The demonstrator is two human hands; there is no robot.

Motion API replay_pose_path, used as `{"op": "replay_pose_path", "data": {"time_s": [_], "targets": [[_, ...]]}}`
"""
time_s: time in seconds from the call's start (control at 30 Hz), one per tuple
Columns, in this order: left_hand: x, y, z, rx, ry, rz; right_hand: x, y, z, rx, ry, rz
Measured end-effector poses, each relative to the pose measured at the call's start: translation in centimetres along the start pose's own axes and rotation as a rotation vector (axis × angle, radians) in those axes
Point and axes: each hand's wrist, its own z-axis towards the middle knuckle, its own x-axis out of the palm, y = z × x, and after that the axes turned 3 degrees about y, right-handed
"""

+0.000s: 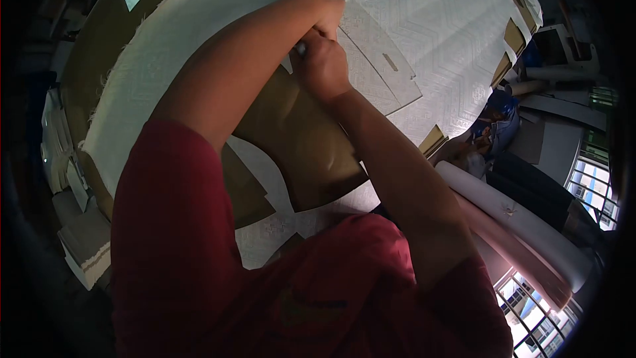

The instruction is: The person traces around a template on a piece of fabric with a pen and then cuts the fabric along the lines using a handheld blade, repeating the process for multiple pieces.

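My right hand (324,67) is closed in a fist over the upper middle of the white patterned fabric (444,33). A small pale, shiny tip (301,48) shows at the fist's left side; its kind cannot be made out. My left hand (328,16) bends down at the wrist just above the right one, with its fingers hidden. Beside both hands, a clear flat template (384,59) with a slot lies on the fabric. Below them a curved olive-brown shape (311,139) shows between white areas, and a smaller brown shape (242,185) lies to its left.
The fabric's frayed edge (106,83) runs along the left over a brown surface (89,59). Stacked sheets (86,238) stand at far left. At right are white and pink rolls (523,215) and a person in blue (500,122) near the table's edge.
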Motion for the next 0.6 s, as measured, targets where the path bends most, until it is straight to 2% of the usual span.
{"op": "replay_pose_path", "data": {"time_s": [0.1,0.17,0.23,0.3,0.37,0.43,0.47,0.53,0.57,0.6], "targets": [[0.1,-0.3,-0.5,-0.095,0.040,-0.084,0.7,0.6,-1.4,0.100,-0.125,-0.068],[0.2,-0.5,-0.6,-0.141,0.052,-0.091,-0.6,1.5,-3.5,0.200,0.003,0.041],[0.4,-0.6,-0.2,-0.211,0.057,-0.092,-3.1,3.2,-6.6,0.165,0.025,0.136],[0.6,-0.4,0.0,-0.226,0.038,-0.075,-6.0,3.9,-10.6,0.046,0.057,0.162],[1.0,0.1,0.2,-0.202,0.019,-0.059,-8.7,4.7,-14.8,0.094,0.082,0.204],[1.8,0.9,0.3,-0.218,-0.078,-0.075,-12.4,5.1,-18.9,0.149,0.182,0.130],[2.4,1.2,-0.2,-0.204,-0.079,-0.062,-14.1,5.1,-20.8,0.181,0.148,0.130],[4.2,1.3,-2.0,-0.089,-0.385,0.004,-16.8,4.6,-24.4,0.210,0.101,0.125],[5.3,1.0,-2.7,-0.074,-0.388,0.016,-17.8,4.4,-26.1,0.256,0.038,0.010],[6.6,0.7,-3.4,-0.131,-0.500,-0.058,-18.8,4.2,-27.4,0.299,-0.024,-0.106]]}}
